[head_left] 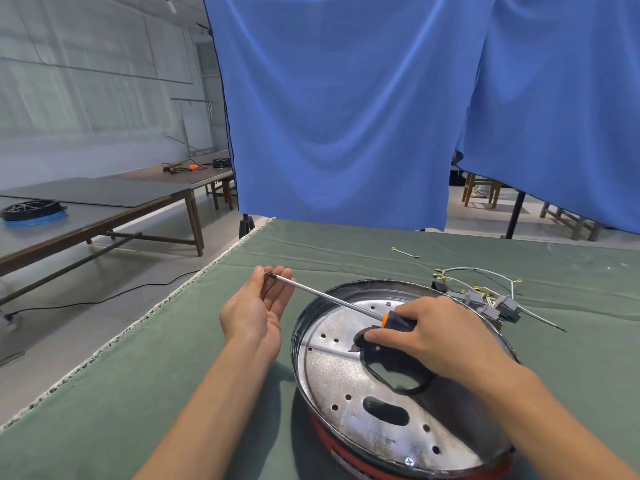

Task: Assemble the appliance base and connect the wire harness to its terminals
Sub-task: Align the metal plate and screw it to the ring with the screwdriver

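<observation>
**Two hands on one screwdriver above the appliance base**

Both hands share a long screwdriver (341, 301) that slants across the centre of the frame. The right hand (440, 336) has its grip curled round the black and orange handle, just above the metal plate. The left hand (258, 310) lies palm up with loosely bent fingers, and the tip of the steel shaft rests at its fingertips (277, 273); whether they pinch the tip or only support it cannot be told.

The appliance base (391, 386), a round red-sided shell with a perforated silver plate inside, sits at lower right of the frame on the green-covered tabletop (156, 368). Its lower rim runs close to the bottom edge of the frame. A cross-head screw (409, 461) shows near that rim. A dark looped piece (398, 370) lies on the plate under the right wrist.

The wire harness (485, 296), with grey connectors and brass terminals, lies just beyond the base's upper right rim, on the cloth. A single short wire (405, 252) lies apart, farther up the frame.

Left of the base, bare cloth reaches to the frayed tabletop edge (114, 344), which runs diagonally from lower left toward the blue curtain (346, 109). Beyond that edge is open floor, then other long tables (104, 209) at upper left.
</observation>
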A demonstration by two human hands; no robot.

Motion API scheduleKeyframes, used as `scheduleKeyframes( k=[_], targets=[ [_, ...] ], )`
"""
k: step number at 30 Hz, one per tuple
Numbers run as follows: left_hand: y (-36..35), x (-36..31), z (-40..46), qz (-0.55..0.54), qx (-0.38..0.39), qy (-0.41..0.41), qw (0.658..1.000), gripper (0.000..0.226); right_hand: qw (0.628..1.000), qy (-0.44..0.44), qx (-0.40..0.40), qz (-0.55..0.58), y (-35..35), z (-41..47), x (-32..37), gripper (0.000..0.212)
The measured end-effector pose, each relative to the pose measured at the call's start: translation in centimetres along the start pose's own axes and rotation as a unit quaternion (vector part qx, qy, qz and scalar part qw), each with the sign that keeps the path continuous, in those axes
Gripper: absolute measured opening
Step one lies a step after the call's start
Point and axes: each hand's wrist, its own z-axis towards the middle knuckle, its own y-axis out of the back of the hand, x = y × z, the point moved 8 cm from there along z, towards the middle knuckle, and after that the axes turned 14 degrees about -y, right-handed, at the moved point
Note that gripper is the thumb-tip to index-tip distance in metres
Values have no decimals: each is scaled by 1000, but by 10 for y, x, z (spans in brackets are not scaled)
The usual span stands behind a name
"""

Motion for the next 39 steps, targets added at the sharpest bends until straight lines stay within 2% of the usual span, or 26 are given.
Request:
scheduleKeyframes(
  k=[14,21,23,25,29,32,35,37,39],
  targets=[
    [2,1,0,19,-3,-6,1000,24,1000,-5,5,-29,1,-1,2,55],
    [1,-3,-1,18,5,-31,999,23,999,-23,5,-30,1,-2,1,64],
    [0,-5,-2,31,11,-53,998,22,999,-29,20,-23,-1,-2,2,64],
    [-1,-5,-3,43,18,-67,997,23,997,-41,67,10,-6,-2,1,67],
    [-6,-3,-4,46,47,-64,996,22,965,-79,204,143,-17,-6,-1,60],
    [-9,-1,-5,57,67,-58,994,21,961,-80,226,140,-17,-6,-4,56],
    [-8,0,-6,68,68,-55,994,23,940,-91,266,191,-13,-5,-7,39],
    [-5,0,-5,59,44,-44,996,25,894,-106,323,293,-7,-6,-10,42],
    [2,1,-3,39,8,-18,999,24,822,-106,381,408,2,-10,-8,48]
  ],
)
